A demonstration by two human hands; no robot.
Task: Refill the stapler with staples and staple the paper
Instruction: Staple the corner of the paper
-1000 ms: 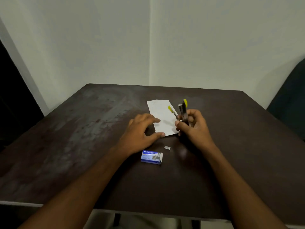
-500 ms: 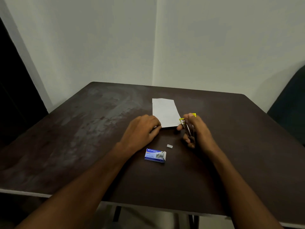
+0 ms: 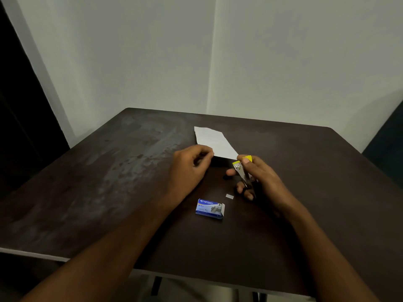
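Note:
My right hand (image 3: 259,178) grips a small metal stapler (image 3: 242,171) with yellow ends, its head pointing towards the near right corner of the paper. The white paper (image 3: 214,142) lies flat on the dark table (image 3: 109,182), folded into a narrow strip. My left hand (image 3: 189,167) rests on the table at the paper's near left corner, fingers curled, fingertips touching the edge. A blue box of staples (image 3: 209,208) lies close in front, its flap open. A short strip of staples (image 3: 229,196) lies between the box and my right hand.
The table stands in a corner of pale walls. A dark chair or seat back (image 3: 388,138) shows at the right edge. A dark doorway or panel (image 3: 19,105) runs along the left.
My right hand has lowered the stapler from upright above the paper to near the paper's near right corner. My left hand has curled its fingers at the paper's near edge.

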